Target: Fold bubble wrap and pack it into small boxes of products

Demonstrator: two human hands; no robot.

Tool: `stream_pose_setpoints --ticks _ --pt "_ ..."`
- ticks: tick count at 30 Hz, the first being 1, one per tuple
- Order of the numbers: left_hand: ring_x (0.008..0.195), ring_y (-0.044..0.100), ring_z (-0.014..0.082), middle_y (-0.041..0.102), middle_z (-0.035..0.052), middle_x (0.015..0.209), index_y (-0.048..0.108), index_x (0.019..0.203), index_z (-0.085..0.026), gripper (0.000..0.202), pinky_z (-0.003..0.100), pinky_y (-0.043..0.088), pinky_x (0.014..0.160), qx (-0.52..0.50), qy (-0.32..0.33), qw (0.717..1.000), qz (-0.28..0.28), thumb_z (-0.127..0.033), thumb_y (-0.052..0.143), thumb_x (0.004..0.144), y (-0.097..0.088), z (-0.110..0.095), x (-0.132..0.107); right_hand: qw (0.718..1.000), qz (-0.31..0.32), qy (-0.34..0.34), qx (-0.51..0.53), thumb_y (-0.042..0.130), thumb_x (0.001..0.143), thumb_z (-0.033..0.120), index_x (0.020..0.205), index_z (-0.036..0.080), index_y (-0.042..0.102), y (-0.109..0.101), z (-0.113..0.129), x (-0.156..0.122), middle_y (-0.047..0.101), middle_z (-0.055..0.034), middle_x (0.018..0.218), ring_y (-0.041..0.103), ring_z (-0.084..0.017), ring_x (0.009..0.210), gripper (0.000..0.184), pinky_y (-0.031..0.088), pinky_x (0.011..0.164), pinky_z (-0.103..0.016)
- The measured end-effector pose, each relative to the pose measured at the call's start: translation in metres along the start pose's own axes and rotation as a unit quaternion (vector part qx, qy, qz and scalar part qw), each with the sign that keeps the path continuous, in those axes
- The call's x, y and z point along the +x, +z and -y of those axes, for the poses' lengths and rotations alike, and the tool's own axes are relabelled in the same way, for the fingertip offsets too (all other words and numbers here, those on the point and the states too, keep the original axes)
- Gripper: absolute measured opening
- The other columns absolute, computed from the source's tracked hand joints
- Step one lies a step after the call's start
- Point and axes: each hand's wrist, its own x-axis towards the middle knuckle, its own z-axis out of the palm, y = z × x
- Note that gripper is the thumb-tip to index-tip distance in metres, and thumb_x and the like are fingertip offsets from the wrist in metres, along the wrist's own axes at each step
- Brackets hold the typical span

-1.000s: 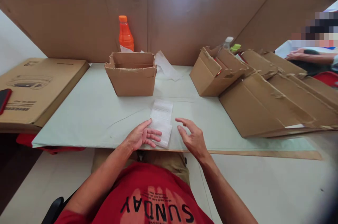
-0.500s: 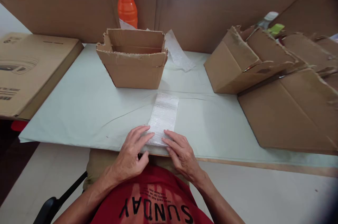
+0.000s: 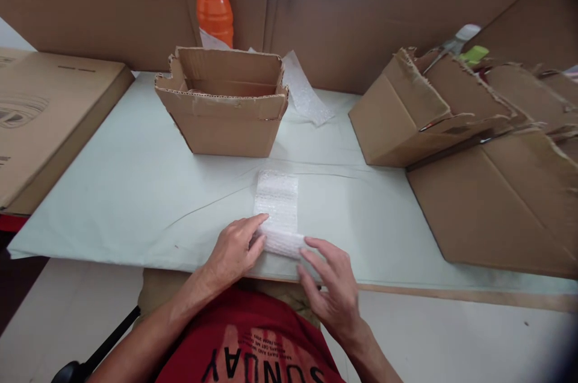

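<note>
Bubble wrap (image 3: 276,196): translucent white, bubble-dotted. Tabletop (image 3: 112,196): pale mint green. Open box (image 3: 230,130): plain brown. Bottle (image 3: 215,3): bright orange. Flat box (image 3: 67,124) at left: tan-brown, dark line drawing (image 3: 20,111). Bottle cap (image 3: 468,32) at right: white; small item (image 3: 475,55) beside: lime green. Shirt (image 3: 208,329): red, black lettering (image 3: 232,362) over paler streaks.

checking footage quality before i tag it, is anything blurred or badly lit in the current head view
In the head view, the right hand looks slightly smeared, the left hand clearer; light is soft and fairly even, the bubble wrap pale yet textured; the upper right corner is dark.
</note>
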Motion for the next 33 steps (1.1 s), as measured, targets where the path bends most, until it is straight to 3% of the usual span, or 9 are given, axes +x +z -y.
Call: stream_pose_setpoints --ticks 6,9,12,14,16,19,24,29,33 --pt "0.111 0.061 0.0298 0.068 0.0141 0.121 0.065 0.127 -0.020 0.036 0.045 0.047 0.098 0.164 0.114 0.978 -0.061 -0.025 0.060 0.091 0.003 0.000 -0.003 0.991 0.121 -0.057 -0.031 0.055 0.095 0.012 0.121 0.022 0.065 0.013 -0.016 0.025 0.074 -0.0097 0.118 0.067 -0.027 0.109 0.030 0.051 0.088 -0.045" --pt "0.117 0.058 0.0286 0.066 0.0132 0.126 0.058 0.132 -0.021 0.041 0.046 0.045 0.101 0.155 0.182 0.971 -0.018 -0.020 0.060 0.091 -0.004 -0.004 -0.018 0.988 0.149 -0.014 0.045 0.051 0.099 0.017 0.122 0.023 0.065 0.010 -0.020 0.030 0.077 -0.0068 0.107 0.071 -0.021 0.094 0.028 0.055 0.082 -0.039" --pt "0.095 0.063 0.0226 0.071 0.0087 0.103 0.055 0.131 -0.018 0.038 0.040 0.049 0.087 0.145 0.164 0.976 0.002 -0.012 0.052 0.094 -0.006 -0.006 -0.022 0.981 0.170 0.028 0.089 0.052 0.100 0.023 0.122 0.024 0.066 0.002 -0.020 0.031 0.076 -0.0057 0.109 0.071 -0.020 0.096 0.025 0.057 0.084 -0.037" --pt "0.085 0.063 0.0216 0.071 0.0070 0.093 0.057 0.128 -0.016 0.034 0.038 0.049 0.080 0.162 0.136 0.977 -0.012 -0.015 0.052 0.095 -0.004 -0.005 -0.016 0.990 0.130 0.029 0.048 0.055 0.099 0.025 0.122 0.023 0.065 -0.002 -0.018 0.031 0.073 -0.0089 0.115 0.069 -0.023 0.103 0.025 0.056 0.086 -0.040" --pt "0.087 0.064 0.0232 0.071 0.0079 0.095 0.059 0.126 -0.016 0.032 0.039 0.050 0.080 0.192 0.121 0.974 -0.022 -0.018 0.054 0.094 -0.002 -0.003 -0.006 0.996 0.091 0.005 -0.011 0.058 0.096 0.024 0.122 0.022 0.064 -0.004 -0.016 0.030 0.070 -0.0127 0.121 0.066 -0.026 0.107 0.026 0.054 0.087 -0.043" --pt "0.098 0.064 0.0265 0.070 0.0102 0.106 0.061 0.124 -0.018 0.031 0.043 0.050 0.087 0.206 0.100 0.972 -0.046 -0.022 0.055 0.094 0.001 0.000 0.003 0.989 0.131 -0.047 -0.055 0.061 0.094 0.023 0.122 0.021 0.064 0.002 -0.014 0.032 0.068 -0.0145 0.127 0.063 -0.030 0.113 0.029 0.051 0.089 -0.047" --pt "0.105 0.064 0.0247 0.063 0.0136 0.124 0.046 0.141 -0.019 0.053 0.041 0.054 0.088 -0.020 -0.061 0.992 -0.111 -0.034 0.060 0.092 0.002 0.000 -0.011 0.992 0.127 0.009 -0.001 0.055 0.098 0.023 0.122 0.019 0.066 0.018 -0.018 0.042 0.075 -0.0113 0.113 0.068 -0.026 0.099 0.026 0.053 0.085 -0.042" --pt "0.118 0.062 0.0250 0.059 0.0158 0.135 0.022 0.155 -0.017 0.084 0.041 0.048 0.103 -0.369 -0.162 0.912 -0.075 -0.033 0.067 0.085 0.009 -0.007 -0.021 0.963 0.159 0.144 0.164 0.056 0.098 0.033 0.120 0.023 0.069 0.019 -0.010 0.044 0.075 -0.0080 0.115 0.070 -0.022 0.103 0.027 0.057 0.089 -0.036" --pt "0.114 0.064 0.0230 0.066 0.0122 0.127 0.022 0.156 -0.017 0.086 0.037 0.047 0.104 -0.433 -0.188 0.880 -0.041 -0.029 0.068 0.085 0.011 -0.018 -0.015 0.956 0.149 0.165 0.192 0.066 0.089 0.044 0.132 0.023 0.063 0.013 -0.012 0.044 0.058 -0.0130 0.144 0.056 -0.030 0.131 0.048 0.048 0.107 -0.046"
